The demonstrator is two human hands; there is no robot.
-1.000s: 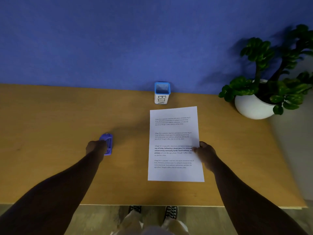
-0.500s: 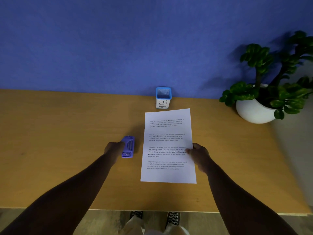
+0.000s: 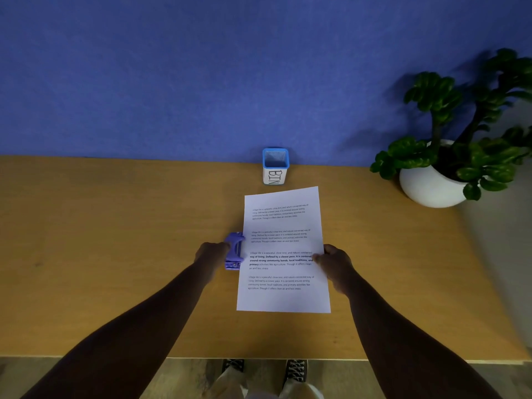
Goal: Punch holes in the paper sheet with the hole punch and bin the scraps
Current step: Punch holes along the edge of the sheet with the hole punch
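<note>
A blue wall (image 3: 201, 76) backs the wooden counter (image 3: 115, 226); at the far right stands a potted plant (image 3: 449, 156) in a white bowl; near the middle lies the printed paper sheet (image 3: 283, 249), its far edge just short of the small blue-rimmed bin (image 3: 275, 167) against the wall. The right hand (image 3: 335, 262) pinches the sheet's right edge, thumb on top; the left hand (image 3: 211, 251) is closed around the purple hole punch (image 3: 233, 250), which sits on the counter touching the sheet's left edge.
</note>
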